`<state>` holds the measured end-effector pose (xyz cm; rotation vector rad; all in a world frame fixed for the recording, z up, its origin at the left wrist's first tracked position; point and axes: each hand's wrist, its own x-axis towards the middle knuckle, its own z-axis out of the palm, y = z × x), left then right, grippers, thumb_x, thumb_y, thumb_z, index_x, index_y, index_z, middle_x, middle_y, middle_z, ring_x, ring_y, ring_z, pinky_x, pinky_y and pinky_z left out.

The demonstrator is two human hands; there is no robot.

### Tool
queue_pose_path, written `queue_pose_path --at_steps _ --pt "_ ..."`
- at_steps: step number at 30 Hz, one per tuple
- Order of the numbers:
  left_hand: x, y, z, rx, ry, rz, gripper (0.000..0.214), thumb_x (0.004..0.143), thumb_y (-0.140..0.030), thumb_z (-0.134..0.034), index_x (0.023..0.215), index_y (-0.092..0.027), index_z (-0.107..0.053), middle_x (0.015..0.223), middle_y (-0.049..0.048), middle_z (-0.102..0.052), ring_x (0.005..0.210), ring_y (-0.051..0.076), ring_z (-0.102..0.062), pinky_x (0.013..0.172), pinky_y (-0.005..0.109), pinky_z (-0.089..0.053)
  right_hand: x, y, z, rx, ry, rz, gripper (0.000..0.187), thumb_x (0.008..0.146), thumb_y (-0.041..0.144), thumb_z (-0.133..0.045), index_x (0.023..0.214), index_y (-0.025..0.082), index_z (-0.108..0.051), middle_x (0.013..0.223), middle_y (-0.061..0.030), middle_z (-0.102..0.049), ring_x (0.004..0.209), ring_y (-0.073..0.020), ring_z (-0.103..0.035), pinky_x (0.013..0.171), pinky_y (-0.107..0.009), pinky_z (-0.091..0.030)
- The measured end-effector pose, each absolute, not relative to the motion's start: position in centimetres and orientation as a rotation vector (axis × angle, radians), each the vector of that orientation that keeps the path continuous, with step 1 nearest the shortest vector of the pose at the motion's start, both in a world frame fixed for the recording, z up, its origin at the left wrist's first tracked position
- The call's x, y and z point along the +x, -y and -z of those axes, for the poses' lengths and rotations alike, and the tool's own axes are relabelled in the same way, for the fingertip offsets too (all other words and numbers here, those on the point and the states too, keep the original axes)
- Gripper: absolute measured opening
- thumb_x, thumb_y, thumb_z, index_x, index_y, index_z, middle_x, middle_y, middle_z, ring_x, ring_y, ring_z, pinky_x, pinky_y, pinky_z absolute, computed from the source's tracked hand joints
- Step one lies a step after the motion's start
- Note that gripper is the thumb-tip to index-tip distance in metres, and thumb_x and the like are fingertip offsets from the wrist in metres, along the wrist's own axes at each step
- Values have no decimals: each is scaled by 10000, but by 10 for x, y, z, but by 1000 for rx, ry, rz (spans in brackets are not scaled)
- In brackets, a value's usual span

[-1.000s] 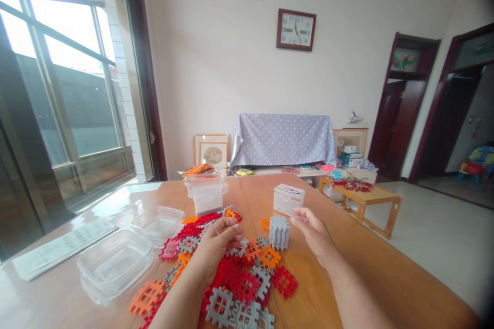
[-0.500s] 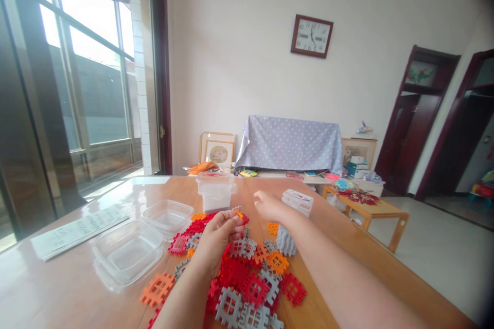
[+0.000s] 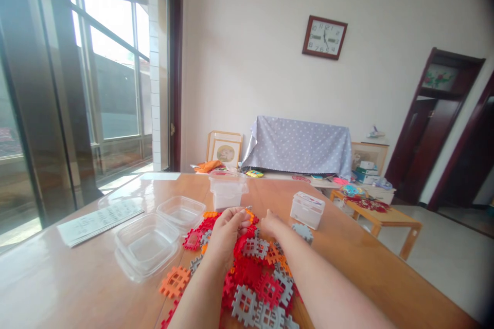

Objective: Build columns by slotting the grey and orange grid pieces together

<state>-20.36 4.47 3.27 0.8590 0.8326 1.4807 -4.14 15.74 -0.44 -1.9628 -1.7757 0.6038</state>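
Note:
A heap of flat waffle-style building tiles [image 3: 254, 277] in red, grey and orange lies on the wooden table [image 3: 77, 288] in front of me. My left hand [image 3: 226, 234] rests on the heap's far side, fingers curled on a small grey piece. My right hand [image 3: 272, 223] reaches in beside it, fingers bent down into the tiles; what they grip is hidden. A grey block of stacked tiles [image 3: 303, 231] stands just right of my right hand.
Two clear shallow plastic containers [image 3: 148, 244] [image 3: 181, 211] sit left of the heap, a printed sheet [image 3: 100, 216] further left. A lidded clear tub [image 3: 227, 193] and a small white box [image 3: 307, 209] stand behind. Window at left; low bench and doors at right.
My right hand moved left from beside the grey block to the heap next to my left hand. The view turned left. My left hand stayed on the tiles.

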Motion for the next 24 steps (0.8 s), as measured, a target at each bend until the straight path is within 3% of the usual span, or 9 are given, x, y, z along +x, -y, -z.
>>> queue_pose_path --at_steps 3,7,10,13,15,17,21,24 --pt "-203 -44 -34 855 -863 -1482 417 733 -448 -804 987 -154 -655 934 91 -735 750 141 -674 671 242 -486 -42 -153 5 -1995 1683 -658 728 876 384 -616 1506 92 -396 1536 -296 -425 1410 -375 -460 1113 -510 -380" --pt "-204 -41 -35 907 -882 -1456 411 730 -464 -799 963 -153 -666 933 88 -734 764 146 -675 675 244 -474 -46 -143 -3 -1841 1668 -698 598 925 352 -519 1479 135 -462 1554 -199 -459 1448 -306 -430 1160 -439 -354" --pt "-204 -40 -36 905 -885 -1455 412 716 -468 -806 953 -158 -673 920 79 -735 741 139 -663 678 247 -470 -41 -123 -17 -1674 1648 -680 529 943 371 -470 1425 159 -522 1504 -149 -536 1408 -262 -486 1145 -381 -382" --pt "-205 -40 -36 898 -902 -1458 405 715 -469 -806 944 -165 -670 917 74 -735 746 141 -660 694 252 -477 -23 -87 -33 -1514 1602 -668 494 962 446 -407 1383 220 -533 1418 -95 -617 1281 -218 -602 998 -314 -506" --pt "-205 -41 -36 906 -909 -1454 401 722 -474 -802 943 -168 -667 922 75 -736 759 144 -664 701 253 -479 -2 -59 -40 -1368 1503 -711 454 927 494 -476 1265 212 -587 1231 -101 -711 1103 -245 -695 819 -312 -567" --pt "-205 -41 -35 902 -913 -1454 405 714 -470 -805 944 -166 -669 920 78 -737 754 144 -664 694 250 -476 25 -34 -40 -1330 1390 -679 373 865 512 -571 1074 211 -641 973 -83 -750 923 -262 -723 684 -307 -549" --pt "-203 -41 -36 891 -916 -1457 387 703 -448 -809 925 -162 -674 893 74 -735 751 141 -663 707 251 -483 82 -13 -14 -1425 1371 -591 297 833 509 -590 892 223 -641 765 -36 -703 742 -224 -672 659 -319 -514" --pt "-200 -38 -37 921 -929 -1452 381 707 -451 -807 916 -162 -674 874 64 -728 759 140 -661 721 257 -486 112 -19 17 -1545 1437 -535 315 779 498 -645 939 227 -636 685 11 -648 658 -205 -620 654 -333 -486"
